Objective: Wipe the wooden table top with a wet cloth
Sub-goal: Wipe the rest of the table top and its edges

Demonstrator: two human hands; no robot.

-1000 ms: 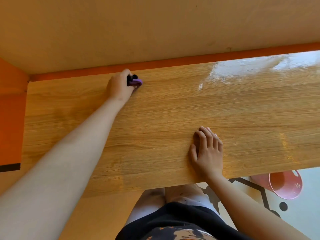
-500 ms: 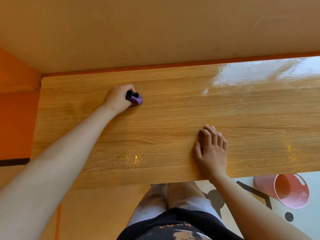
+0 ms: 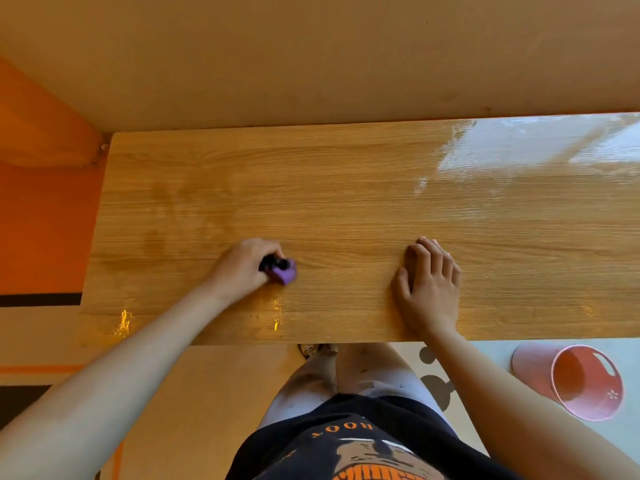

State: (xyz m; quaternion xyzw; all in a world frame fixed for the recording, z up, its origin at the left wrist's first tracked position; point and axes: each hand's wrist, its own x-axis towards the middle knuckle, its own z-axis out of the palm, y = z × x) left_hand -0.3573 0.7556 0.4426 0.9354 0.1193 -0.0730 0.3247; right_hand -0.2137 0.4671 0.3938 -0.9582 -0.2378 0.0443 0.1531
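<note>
Closer now to the counter's [image 3: 346,188] near edge than a second ago: purple cloth [image 3: 286,274] bunched in the gripping left hand [image 3: 242,268]. Flat on the wood by that edge, relaxed: right hand [image 3: 429,289].

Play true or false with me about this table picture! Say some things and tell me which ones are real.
1. The left hand grips a purple cloth on the wooden table. True.
2. The right hand holds a sponge. False: it rests flat on the table with its fingers straight, holding nothing.
3. The pink bucket stands on the table. False: it is down on the floor, off the table's near edge, on the right.
4. The table's far right part has a shiny patch. True.
</note>
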